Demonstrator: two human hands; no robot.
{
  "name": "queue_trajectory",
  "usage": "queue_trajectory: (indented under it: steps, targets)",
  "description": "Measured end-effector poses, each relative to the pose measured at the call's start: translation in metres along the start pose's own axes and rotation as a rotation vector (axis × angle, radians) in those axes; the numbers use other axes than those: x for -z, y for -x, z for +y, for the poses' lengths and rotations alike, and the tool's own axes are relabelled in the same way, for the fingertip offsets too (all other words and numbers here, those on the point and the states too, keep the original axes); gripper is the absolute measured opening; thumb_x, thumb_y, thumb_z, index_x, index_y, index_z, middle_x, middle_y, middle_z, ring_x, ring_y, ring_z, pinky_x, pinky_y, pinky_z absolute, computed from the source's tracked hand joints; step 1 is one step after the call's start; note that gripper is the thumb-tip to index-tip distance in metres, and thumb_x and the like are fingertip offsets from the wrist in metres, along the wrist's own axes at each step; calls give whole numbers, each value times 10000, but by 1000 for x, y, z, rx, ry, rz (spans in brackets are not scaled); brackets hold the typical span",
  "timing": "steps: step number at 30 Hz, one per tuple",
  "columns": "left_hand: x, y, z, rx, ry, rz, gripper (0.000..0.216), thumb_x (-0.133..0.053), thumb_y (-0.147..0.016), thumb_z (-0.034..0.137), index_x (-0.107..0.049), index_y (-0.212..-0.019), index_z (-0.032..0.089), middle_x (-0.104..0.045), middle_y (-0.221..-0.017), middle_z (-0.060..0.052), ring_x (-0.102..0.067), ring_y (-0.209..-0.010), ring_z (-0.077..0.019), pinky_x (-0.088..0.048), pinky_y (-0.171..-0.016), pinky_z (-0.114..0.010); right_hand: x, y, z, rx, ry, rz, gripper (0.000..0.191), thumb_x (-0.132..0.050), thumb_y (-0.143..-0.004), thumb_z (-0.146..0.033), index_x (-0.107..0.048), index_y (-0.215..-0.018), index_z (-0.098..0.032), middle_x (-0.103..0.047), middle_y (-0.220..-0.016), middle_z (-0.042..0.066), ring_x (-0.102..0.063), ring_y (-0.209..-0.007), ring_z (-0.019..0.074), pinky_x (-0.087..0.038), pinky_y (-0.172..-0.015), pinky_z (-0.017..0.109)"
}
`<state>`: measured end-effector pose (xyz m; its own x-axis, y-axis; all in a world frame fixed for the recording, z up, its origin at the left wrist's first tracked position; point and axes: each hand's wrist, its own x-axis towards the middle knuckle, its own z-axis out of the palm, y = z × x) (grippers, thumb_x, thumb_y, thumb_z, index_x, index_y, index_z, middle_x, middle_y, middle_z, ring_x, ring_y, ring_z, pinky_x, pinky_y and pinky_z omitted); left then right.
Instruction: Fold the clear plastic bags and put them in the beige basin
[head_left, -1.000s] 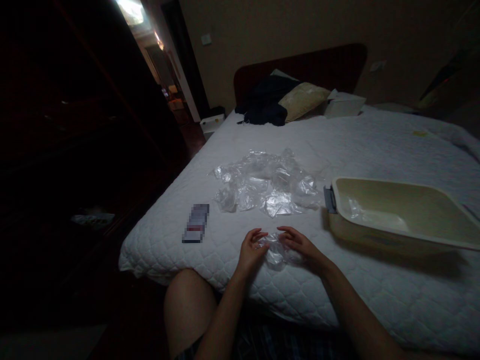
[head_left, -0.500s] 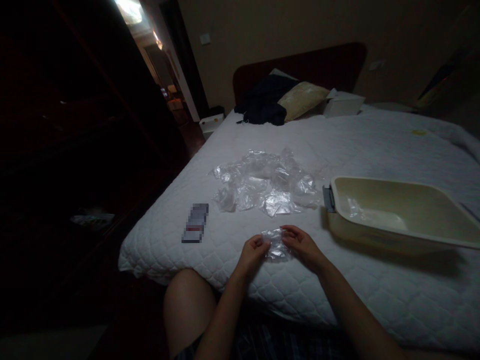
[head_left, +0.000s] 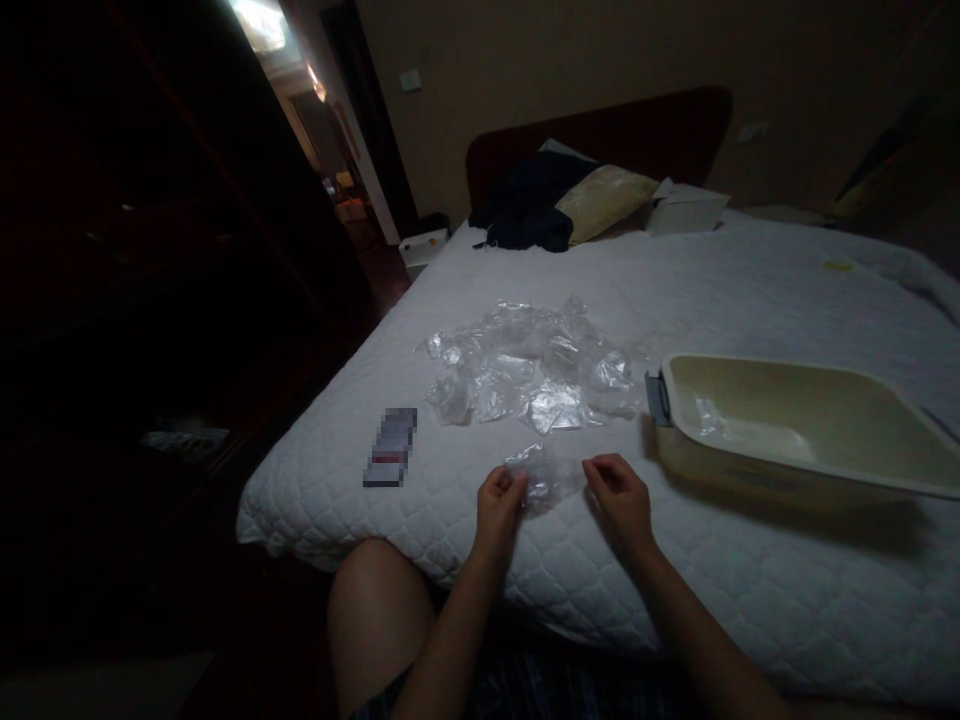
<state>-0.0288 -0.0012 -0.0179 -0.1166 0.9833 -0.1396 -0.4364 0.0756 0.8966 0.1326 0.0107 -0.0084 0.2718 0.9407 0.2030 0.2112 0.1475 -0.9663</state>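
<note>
Above the near edge of the bed, a clear plastic bag is stretched between my hands. My left hand pinches its left side between thumb and fingers. On the right, my right hand has thumb and fingertips pressed together at the thin right end of the bag. Just beyond lies a spread pile of crumpled clear plastic bags, shiny in the light.
A cream plastic bin with a grey latch stands at the right on the white quilted bed. A blurred-out, phone-shaped object lies to the left. Dark clothing, a beige pillow and a white box sit near the headboard.
My right hand has moved right, away from my left, and its fingers have closed into a pinch. The bag is now drawn out wider. My left hand has shifted slightly.
</note>
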Motion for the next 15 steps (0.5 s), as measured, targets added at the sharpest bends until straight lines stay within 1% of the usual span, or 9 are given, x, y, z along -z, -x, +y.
queue_trajectory:
  steps: [2,4,6,8,12,15]
  targets:
    - [-1,2,1,2,-22,-2,223,-670,-663,302,-575,-779,137,-571,-613,28,-508,-527,-73,-376,-509,-177,-1,6,-6,-63,0,-62,243,-575,-721,-422,-608,-708,-182,-613,-728,39,-575,-721,189,-440,-704,323]
    - [-2,4,3,14,-10,-33,223,-668,-664,299,-585,-792,137,-599,-650,14,-535,-563,-88,-400,-546,-193,-4,9,-10,-158,-72,-152,278,-564,-726,-441,-629,-776,-175,-645,-777,60,-596,-755,206,-448,-730,339]
    - [-3,6,5,35,27,-80,231,-661,-673,292,-593,-830,137,-629,-720,-11,-567,-623,-111,-424,-604,-220,-6,10,-11,-231,-158,-226,316,-573,-712,-460,-641,-824,-172,-662,-813,73,-606,-776,215,-455,-743,349]
    - [-4,7,5,51,48,-115,242,-657,-678,286,-597,-855,134,-639,-756,-28,-580,-654,-126,-431,-633,-237,-8,9,-11,-286,-219,-278,342,-600,-682,-473,-653,-832,-170,-668,-822,79,-607,-771,215,-463,-727,346]
    - [-6,8,4,87,20,-146,273,-677,-653,302,-603,-846,124,-639,-744,-39,-576,-635,-128,-426,-608,-233,-8,8,-13,-368,-319,-351,370,-692,-585,-450,-668,-820,-164,-671,-804,75,-601,-721,201,-461,-658,315]
    - [-6,7,4,109,-24,-141,279,-708,-609,312,-607,-785,120,-621,-677,-24,-550,-577,-108,-406,-554,-208,-7,9,-11,-407,-417,-438,354,-726,-567,-390,-665,-826,-156,-668,-761,60,-591,-679,178,-445,-628,289]
